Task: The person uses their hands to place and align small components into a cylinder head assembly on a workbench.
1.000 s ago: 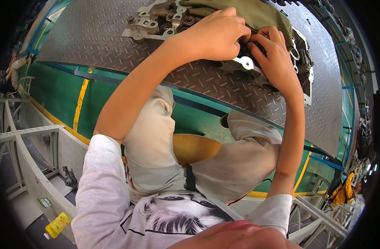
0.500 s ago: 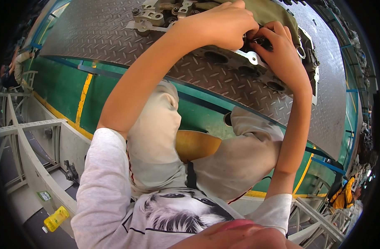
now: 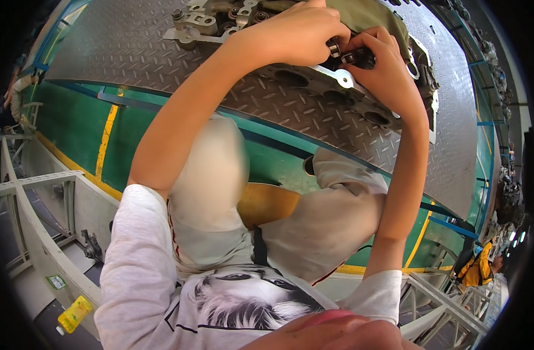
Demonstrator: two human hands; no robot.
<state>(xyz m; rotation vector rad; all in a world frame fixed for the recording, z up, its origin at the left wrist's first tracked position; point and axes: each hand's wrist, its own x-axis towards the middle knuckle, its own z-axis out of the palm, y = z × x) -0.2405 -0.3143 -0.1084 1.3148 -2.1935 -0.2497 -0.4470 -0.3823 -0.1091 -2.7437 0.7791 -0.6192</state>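
A metal engine cylinder head (image 3: 197, 26), with several bores along its near side, lies on a diamond-plate bench top (image 3: 133, 46). Over its middle, my left hand (image 3: 305, 35) is closed, its fingertips at a small shiny metal cylinder (image 3: 334, 49). Just to the right, my right hand (image 3: 386, 67) curls thumb and fingers around a small dark metal part (image 3: 351, 57). The two hands nearly touch. Whether these parts are loose or seated in the head cannot be seen. An olive-green cloth (image 3: 372, 17) lies over the head behind my hands.
Below the bench edge is a green floor with a yellow line (image 3: 106, 140). Grey metal frames (image 3: 39, 186) stand at left and lower right. A yellow bottle (image 3: 74, 315) sits at lower left. A person in a yellow jacket (image 3: 477, 265) is at far right.
The whole view has shifted slightly, moving the scene a little left. Between my fingertips the shiny cylinder shows more clearly now. Both hands stay at the same spot on the cylinder head.
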